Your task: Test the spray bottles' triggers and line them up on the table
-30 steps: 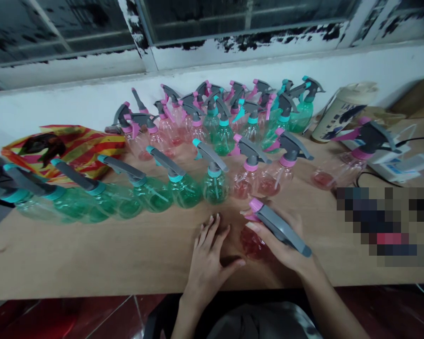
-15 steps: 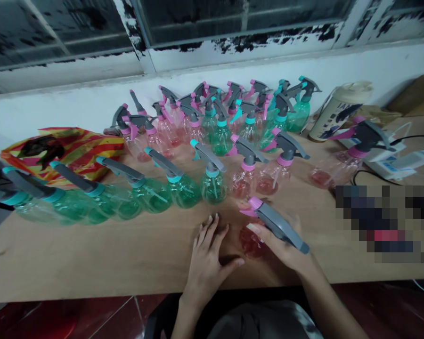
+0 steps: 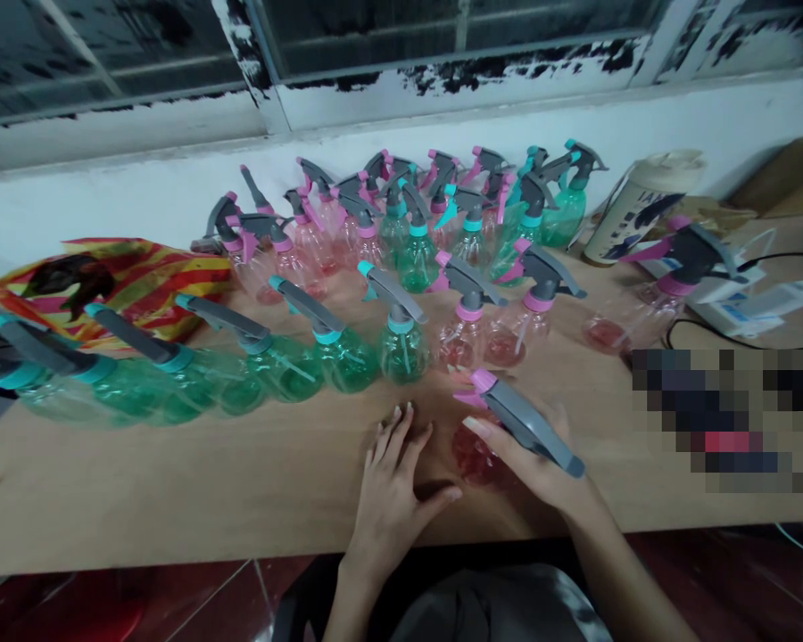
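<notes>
My right hand (image 3: 542, 474) is wrapped around the neck of a pink spray bottle (image 3: 530, 421) with a grey and pink trigger head. Its round, see-through body stands near the table's front edge, partly behind my thumb. Just left of it, my left hand (image 3: 389, 504) lies palm down on the wooden table (image 3: 241, 499), fingers spread, holding nothing. Beyond my hands, a green spray bottle (image 3: 405, 348) with a turquoise collar and two pink spray bottles (image 3: 460, 343) stand close together.
Several green spray bottles (image 3: 285, 366) run in a row to the left. More pink and green bottles (image 3: 418, 263) crowd along the wall. A striped plastic bag (image 3: 153, 294), a cream drink bottle (image 3: 633, 209), another pink spray bottle (image 3: 649, 308) and cables (image 3: 742, 343) sit around them.
The view has shifted very slightly. Both hands and the held spray bottle stay in almost the same place.
</notes>
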Tool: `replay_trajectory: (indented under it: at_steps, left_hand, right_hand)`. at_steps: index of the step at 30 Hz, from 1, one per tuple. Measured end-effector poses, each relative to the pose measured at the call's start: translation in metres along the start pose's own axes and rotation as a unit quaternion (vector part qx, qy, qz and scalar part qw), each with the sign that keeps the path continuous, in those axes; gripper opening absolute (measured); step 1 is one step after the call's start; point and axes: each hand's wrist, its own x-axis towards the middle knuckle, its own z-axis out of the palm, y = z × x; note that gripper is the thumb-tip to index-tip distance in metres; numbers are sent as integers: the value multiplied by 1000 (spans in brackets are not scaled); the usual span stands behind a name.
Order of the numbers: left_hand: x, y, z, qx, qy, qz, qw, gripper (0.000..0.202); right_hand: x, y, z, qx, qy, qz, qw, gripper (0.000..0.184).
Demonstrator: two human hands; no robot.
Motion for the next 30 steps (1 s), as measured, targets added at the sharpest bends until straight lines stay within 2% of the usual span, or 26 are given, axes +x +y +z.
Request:
replay_trajectory:
  at_steps: [5,15,24,30]
  left_hand:
    - [-1,-1,1,3,0,2,1000,72]
    - [0,-1,1,4,-2,3,1000,72]
    - [0,0,1,12,-5,3,1000,71]
    - [1,1,-2,18,-9,2,1000,73]
  right_hand:
    - [-1,1,0,11,5,-8,1000,30]
    - [0,-3,-4,32,-37,5,999,30]
    - [6,-12,-5,45,-32,18,998,8]
    - [8,-11,-5,58,-33,7,998,9]
